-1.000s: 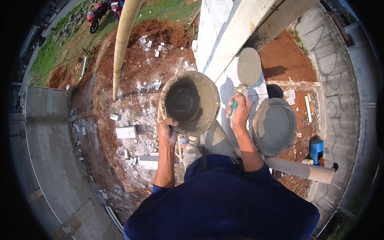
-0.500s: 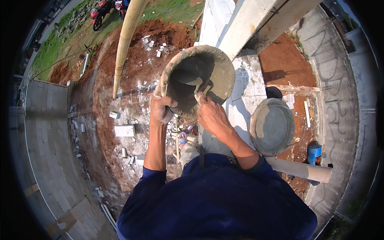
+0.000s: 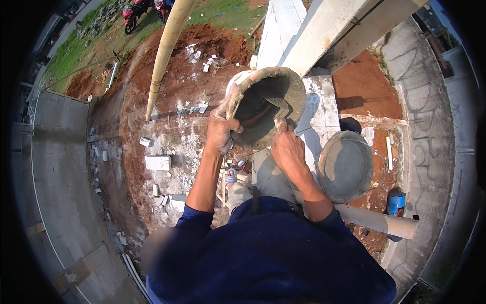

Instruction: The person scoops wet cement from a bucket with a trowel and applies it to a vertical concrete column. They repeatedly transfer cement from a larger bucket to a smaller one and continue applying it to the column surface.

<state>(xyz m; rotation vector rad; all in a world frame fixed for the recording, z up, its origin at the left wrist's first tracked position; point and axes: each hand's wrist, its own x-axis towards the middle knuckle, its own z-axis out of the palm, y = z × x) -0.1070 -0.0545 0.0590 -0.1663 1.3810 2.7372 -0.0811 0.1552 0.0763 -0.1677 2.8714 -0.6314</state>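
Bowl (image 3: 253, 104) sits tilted in left grip (image 3: 223, 126); wall (image 3: 439, 147) bears apparent lettering (image 3: 419, 101).

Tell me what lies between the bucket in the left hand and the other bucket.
In the head view, the partly shaded top of the white block wall lies between the tilted bucket and the other bucket.

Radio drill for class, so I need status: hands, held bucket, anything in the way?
Left hand gripping rim of tilted bucket. Right hand on trowel, blade inside. Second bucket right of that forearm, not blocking mouth.
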